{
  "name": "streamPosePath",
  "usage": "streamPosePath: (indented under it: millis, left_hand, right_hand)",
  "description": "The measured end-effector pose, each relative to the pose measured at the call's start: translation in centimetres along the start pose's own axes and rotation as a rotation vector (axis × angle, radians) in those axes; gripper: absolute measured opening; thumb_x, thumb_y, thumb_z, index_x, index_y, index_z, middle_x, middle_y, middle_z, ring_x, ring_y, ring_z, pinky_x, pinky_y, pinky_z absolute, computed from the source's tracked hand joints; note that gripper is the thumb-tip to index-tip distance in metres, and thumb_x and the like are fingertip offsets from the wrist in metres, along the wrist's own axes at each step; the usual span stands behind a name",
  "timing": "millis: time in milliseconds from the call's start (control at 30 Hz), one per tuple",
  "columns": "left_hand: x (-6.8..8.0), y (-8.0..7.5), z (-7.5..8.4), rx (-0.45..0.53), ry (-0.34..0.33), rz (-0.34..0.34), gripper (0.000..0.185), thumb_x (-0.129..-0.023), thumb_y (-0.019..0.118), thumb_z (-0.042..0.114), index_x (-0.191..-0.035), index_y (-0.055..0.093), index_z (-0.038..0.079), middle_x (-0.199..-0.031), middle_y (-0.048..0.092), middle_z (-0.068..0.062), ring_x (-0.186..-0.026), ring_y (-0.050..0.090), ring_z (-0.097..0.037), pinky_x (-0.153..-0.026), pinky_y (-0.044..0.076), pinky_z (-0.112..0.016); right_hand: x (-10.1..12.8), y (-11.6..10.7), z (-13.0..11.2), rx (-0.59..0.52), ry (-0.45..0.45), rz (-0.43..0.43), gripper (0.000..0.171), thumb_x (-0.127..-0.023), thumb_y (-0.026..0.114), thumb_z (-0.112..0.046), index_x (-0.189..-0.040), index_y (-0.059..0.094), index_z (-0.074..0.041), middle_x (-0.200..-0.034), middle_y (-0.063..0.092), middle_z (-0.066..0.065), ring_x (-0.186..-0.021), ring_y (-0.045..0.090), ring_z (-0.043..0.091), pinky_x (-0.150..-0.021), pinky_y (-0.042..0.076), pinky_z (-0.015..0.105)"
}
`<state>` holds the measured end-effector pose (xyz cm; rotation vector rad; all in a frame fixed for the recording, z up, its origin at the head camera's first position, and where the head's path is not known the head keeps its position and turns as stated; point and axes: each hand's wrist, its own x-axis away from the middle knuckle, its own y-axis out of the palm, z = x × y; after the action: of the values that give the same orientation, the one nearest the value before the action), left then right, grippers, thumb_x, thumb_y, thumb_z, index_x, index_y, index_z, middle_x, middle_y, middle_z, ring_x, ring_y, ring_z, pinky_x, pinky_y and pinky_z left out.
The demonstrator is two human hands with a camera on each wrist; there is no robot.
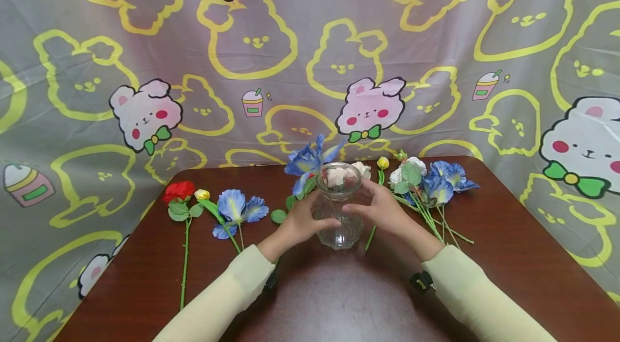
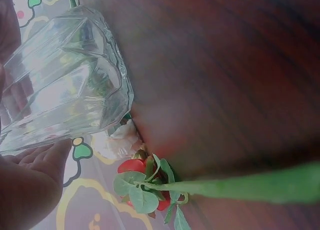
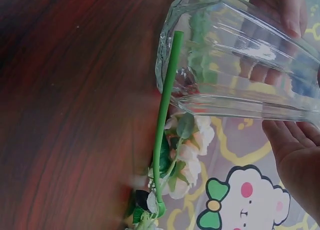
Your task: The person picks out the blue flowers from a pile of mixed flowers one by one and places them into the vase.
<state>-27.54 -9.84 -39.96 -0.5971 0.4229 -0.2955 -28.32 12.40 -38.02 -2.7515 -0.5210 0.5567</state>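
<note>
Clear glass vase [image 1: 338,213] is clasped upright on the bench [image 1: 508,234] by the left hand [image 1: 301,221] and right hand [image 1: 382,211], fingers curled round it; artificial flowers [image 1: 431,180] are scattered beside.

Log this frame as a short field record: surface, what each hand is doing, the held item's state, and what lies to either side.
surface: dark wooden table, cartoon-print cloth behind
held item: clear glass vase, upright, standing on the table, no stems in it
left hand: fingers curled round the vase's left side
right hand: fingers curled round the vase's right side
left of vase: red rose, small yellow bud, blue flower
behind vase: blue flower
right of vase: bunch of white and blue flowers
</note>
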Motion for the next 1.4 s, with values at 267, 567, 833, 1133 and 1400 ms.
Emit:
streamPosePath:
  millis: [267,567,833,1133,1400]
  left_hand:
    - [-0.1,0.0,-0.1,-0.006,0.003,0.005,0.076,-0.078,0.084,0.031,-0.142,0.047,0.013,-0.130,0.060,-0.007,-0.118,0.057,-0.020,-0.095,0.048,-0.035]
    - [0.0,-0.1,-0.1,-0.023,0.025,0.000,0.074,-0.078,0.084,0.029,-0.141,0.048,0.016,-0.129,0.060,-0.006,-0.117,0.058,-0.021,-0.094,0.049,-0.036]
    - [0.0,-0.5,-0.2,-0.061,0.040,-0.048,0.079,-0.079,0.082,0.036,-0.144,0.044,0.014,-0.131,0.059,-0.008,-0.119,0.056,-0.023,-0.096,0.047,-0.038]
    - [0.0,-2.5,0.6,-0.194,0.061,-0.132,0.086,-0.080,0.080,0.041,-0.150,0.037,0.014,-0.135,0.056,-0.013,-0.120,0.055,-0.030,-0.096,0.047,-0.042]
    - [0.0,-5.6,1.2,-0.234,0.038,-0.083,0.072,-0.079,0.082,0.035,-0.139,0.053,0.007,-0.128,0.061,-0.013,-0.116,0.058,-0.024,-0.092,0.049,-0.045]
  right_hand:
    - [0.4,0.1,-0.8,0.005,-0.011,0.010,0.063,-0.083,0.076,-0.004,-0.138,0.047,0.006,-0.133,0.054,0.023,-0.121,0.054,0.037,-0.095,0.048,0.044]
    - [0.4,0.5,0.0,0.011,-0.052,0.035,0.060,-0.083,0.077,-0.008,-0.135,0.052,0.005,-0.129,0.059,0.019,-0.118,0.057,0.033,-0.093,0.049,0.038]
    - [0.5,0.7,0.2,0.039,-0.044,0.037,0.059,-0.084,0.076,-0.006,-0.136,0.051,0.005,-0.130,0.058,0.020,-0.119,0.056,0.034,-0.094,0.048,0.042]
    - [0.5,0.5,0.1,0.044,-0.021,0.025,0.058,-0.085,0.076,-0.009,-0.136,0.052,0.002,-0.128,0.060,0.018,-0.117,0.058,0.031,-0.092,0.050,0.036]
    - [0.5,0.5,0.3,0.033,-0.039,0.034,0.058,-0.084,0.077,-0.009,-0.135,0.052,0.005,-0.128,0.060,0.019,-0.117,0.058,0.031,-0.094,0.049,0.037]
